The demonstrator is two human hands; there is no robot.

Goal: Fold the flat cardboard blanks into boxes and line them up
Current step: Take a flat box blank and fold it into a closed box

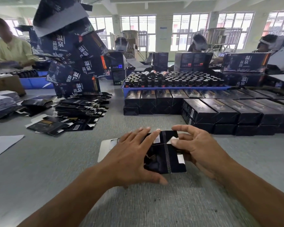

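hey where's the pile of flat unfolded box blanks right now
In the head view, the pile of flat blanks lies on the grey table to the left, beyond the left hand, below the leaning tower of big cartons.

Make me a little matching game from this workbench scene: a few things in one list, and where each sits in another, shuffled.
Things:
1. cardboard blank
2. pile of flat blanks
3. small bottles
4. folded boxes

Places:
A. standing in the blue tray
B. lined up in stacked rows on the right of the table
C. between the left hand and right hand
D. heaped loose on the left of the table

Pairs: 1-C, 2-D, 3-A, 4-B
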